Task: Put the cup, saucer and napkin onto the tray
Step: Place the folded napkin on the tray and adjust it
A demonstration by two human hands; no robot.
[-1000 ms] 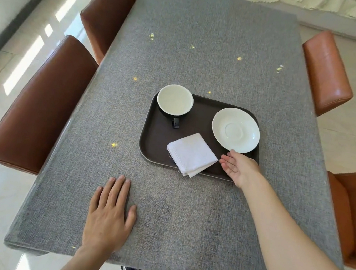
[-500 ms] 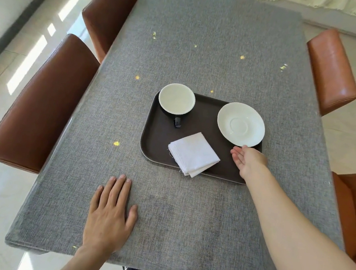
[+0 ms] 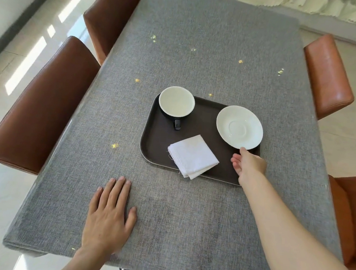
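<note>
A black ceramic cup with a white glazed inside (image 3: 176,102) is seen upright in the far left corner of a dark brown rectangular plastic tray with rounded corners (image 3: 157,139); its short black handle points toward the near side. A round white glazed saucer with a shallow centre ring (image 3: 239,127) is placed at the right end of the tray, its far right rim reaching over the tray's edge. A folded square white cloth napkin (image 3: 193,156), with frayed threads at its left corner, is set on the near middle of the tray, turned like a diamond, and its near corner overhangs the tray's near rim. The tray's long axis runs left to right.

The right hand (image 3: 248,164) is held over the near right corner of the tray, fingers loosely curled with nothing gripped; its thumb tip is touching or just beside the saucer's near rim, and which cannot be told. The left hand (image 3: 108,215) is laid flat, palm down and fingers slightly spread, on the grey woven tablecloth (image 3: 202,50) near the near edge, well apart from the tray.

Small yellow specks are scattered over the cloth. Brown leather chairs (image 3: 40,108) are set on the left and orange leather chairs (image 3: 328,75) on the right.
</note>
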